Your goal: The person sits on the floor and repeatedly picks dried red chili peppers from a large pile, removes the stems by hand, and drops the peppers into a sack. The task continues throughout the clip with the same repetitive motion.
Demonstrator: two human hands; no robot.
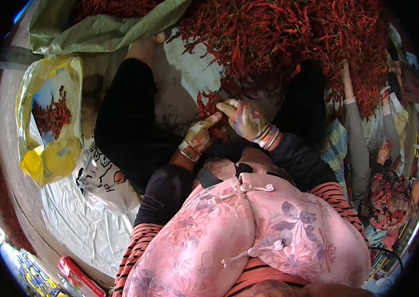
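Observation:
Both of my hands wear patterned gloves and meet in front of my lap. My left hand is closed around several dried red chili peppers, whose tips stick up past the thumb. Close beside it on the right, my right hand has its thumb and forefinger together near the same peppers; whether it pinches one is hidden. More red shows below, between the hands. Beyond my knees lies a large heap of dried red chili peppers with stems.
A yellow-rimmed plastic bag holding dried chilies stands at the left, near a white printed plastic bag. A green woven sack lies at the upper left. Another person sits at the right, one foot by the heap.

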